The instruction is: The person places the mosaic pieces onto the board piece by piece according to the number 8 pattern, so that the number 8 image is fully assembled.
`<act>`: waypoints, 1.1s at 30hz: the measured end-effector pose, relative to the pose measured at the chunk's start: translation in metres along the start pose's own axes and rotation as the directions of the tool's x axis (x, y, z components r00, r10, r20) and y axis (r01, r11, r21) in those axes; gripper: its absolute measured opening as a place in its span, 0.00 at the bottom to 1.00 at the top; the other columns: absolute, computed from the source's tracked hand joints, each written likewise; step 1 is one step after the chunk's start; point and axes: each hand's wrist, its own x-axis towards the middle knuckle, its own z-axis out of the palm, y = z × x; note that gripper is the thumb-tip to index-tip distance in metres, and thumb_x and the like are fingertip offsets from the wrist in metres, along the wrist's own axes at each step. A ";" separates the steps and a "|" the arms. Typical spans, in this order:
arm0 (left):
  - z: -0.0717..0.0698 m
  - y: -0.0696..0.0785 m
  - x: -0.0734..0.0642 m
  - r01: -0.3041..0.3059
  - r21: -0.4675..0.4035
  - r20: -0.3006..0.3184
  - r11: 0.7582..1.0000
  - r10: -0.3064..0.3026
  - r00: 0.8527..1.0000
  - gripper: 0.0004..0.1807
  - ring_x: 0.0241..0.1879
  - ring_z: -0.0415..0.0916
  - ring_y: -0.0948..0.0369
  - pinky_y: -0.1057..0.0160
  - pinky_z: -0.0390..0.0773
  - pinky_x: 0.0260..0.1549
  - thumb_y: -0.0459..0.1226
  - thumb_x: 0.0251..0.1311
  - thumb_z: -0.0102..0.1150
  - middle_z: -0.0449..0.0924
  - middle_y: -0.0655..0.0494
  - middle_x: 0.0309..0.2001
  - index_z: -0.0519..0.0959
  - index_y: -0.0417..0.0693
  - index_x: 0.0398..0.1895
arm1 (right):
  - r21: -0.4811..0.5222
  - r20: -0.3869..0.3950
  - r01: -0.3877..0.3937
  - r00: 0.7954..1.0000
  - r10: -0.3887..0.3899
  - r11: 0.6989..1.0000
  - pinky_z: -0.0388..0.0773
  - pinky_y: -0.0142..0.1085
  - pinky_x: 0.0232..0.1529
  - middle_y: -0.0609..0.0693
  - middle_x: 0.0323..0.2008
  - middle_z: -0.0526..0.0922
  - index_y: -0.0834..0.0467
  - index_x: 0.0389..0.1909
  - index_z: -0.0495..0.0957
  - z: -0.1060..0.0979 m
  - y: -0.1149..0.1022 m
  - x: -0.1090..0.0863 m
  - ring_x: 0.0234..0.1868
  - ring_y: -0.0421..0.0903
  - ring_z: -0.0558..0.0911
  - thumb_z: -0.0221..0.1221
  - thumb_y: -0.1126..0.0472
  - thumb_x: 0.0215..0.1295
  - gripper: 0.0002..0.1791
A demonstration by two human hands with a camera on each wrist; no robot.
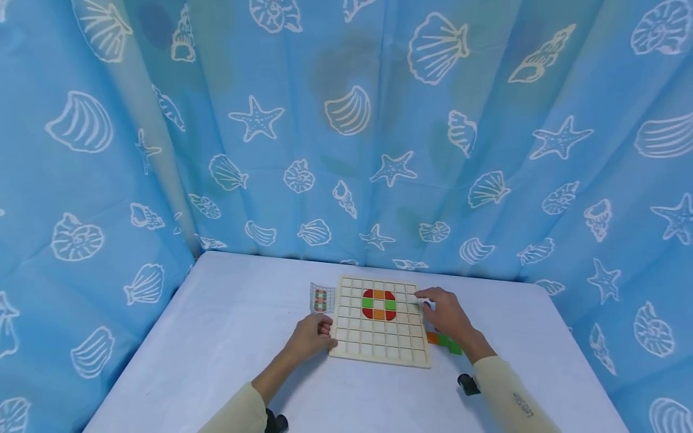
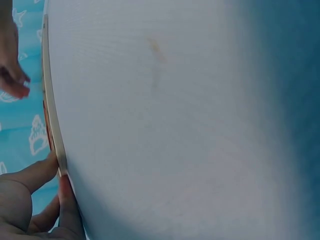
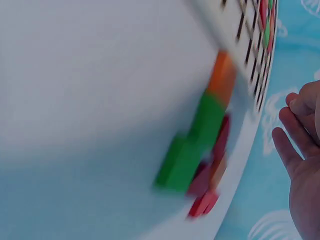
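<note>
Head view: a pale wooden grid board (image 1: 379, 347) lies on the white-covered desk (image 1: 243, 300), its red, orange and green tile ring (image 1: 379, 314) suggesting pattern-laying; the next move probably calls for loose orange and green tiles (image 1: 443, 340) alongside. Left wrist: the left hand (image 2: 20, 200) pinches the board's edge, thumb uppermost. Right wrist: the right hand (image 3: 309, 172) appears empty, fingers extended clear of the loose tiles.
</note>
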 end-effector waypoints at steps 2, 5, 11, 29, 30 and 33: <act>0.000 0.000 0.000 0.005 -0.005 0.003 1.000 -0.005 1.000 0.24 0.35 0.71 0.60 0.65 0.74 0.32 0.34 0.48 0.74 0.72 0.55 0.34 0.77 0.38 0.48 | -0.013 -0.007 -0.044 0.999 0.044 0.999 0.73 0.52 0.55 0.54 0.54 0.80 0.56 0.55 0.81 -0.004 0.012 -0.008 0.55 0.54 0.76 0.60 0.63 0.65 0.17; 0.000 -0.001 0.000 0.012 -0.007 0.005 1.000 -0.012 1.000 0.24 0.35 0.71 0.61 0.65 0.73 0.33 0.34 0.48 0.74 0.72 0.55 0.34 0.77 0.38 0.48 | -0.036 -0.004 -0.077 0.997 0.076 0.996 0.76 0.51 0.52 0.54 0.52 0.81 0.57 0.54 0.81 -0.008 0.027 -0.019 0.50 0.53 0.77 0.61 0.62 0.64 0.17; -0.001 -0.001 -0.001 0.017 -0.003 -0.004 1.000 -0.017 1.000 0.23 0.34 0.71 0.61 0.65 0.73 0.32 0.34 0.47 0.75 0.73 0.56 0.34 0.77 0.39 0.47 | -0.084 0.003 -0.045 0.999 0.045 0.995 0.79 0.43 0.43 0.51 0.43 0.82 0.59 0.51 0.82 -0.011 0.046 -0.030 0.39 0.48 0.75 0.67 0.62 0.59 0.18; 0.000 0.000 0.000 -0.013 0.003 -0.002 1.000 0.013 1.000 0.23 0.34 0.70 0.61 0.66 0.73 0.32 0.34 0.48 0.74 0.72 0.55 0.34 0.77 0.38 0.47 | -0.124 0.061 -0.051 0.996 0.059 0.991 0.79 0.46 0.46 0.52 0.46 0.83 0.58 0.54 0.81 -0.021 0.052 -0.034 0.42 0.48 0.76 0.70 0.64 0.55 0.23; 0.000 0.000 0.000 -0.018 0.005 -0.002 1.000 0.018 1.000 0.23 0.34 0.70 0.61 0.66 0.73 0.32 0.33 0.48 0.74 0.72 0.54 0.34 0.77 0.37 0.47 | -0.122 0.069 -0.060 0.995 0.069 0.991 0.79 0.47 0.46 0.52 0.46 0.83 0.58 0.54 0.81 -0.021 0.052 -0.034 0.43 0.48 0.76 0.70 0.65 0.55 0.24; -0.001 0.001 -0.001 -0.027 0.005 -0.005 1.000 0.027 1.000 0.23 0.34 0.70 0.60 0.65 0.73 0.32 0.33 0.47 0.75 0.72 0.54 0.34 0.78 0.37 0.47 | -0.117 0.095 -0.079 0.991 0.090 0.990 0.78 0.47 0.48 0.53 0.47 0.82 0.58 0.55 0.80 -0.022 0.054 -0.034 0.45 0.49 0.76 0.70 0.64 0.56 0.24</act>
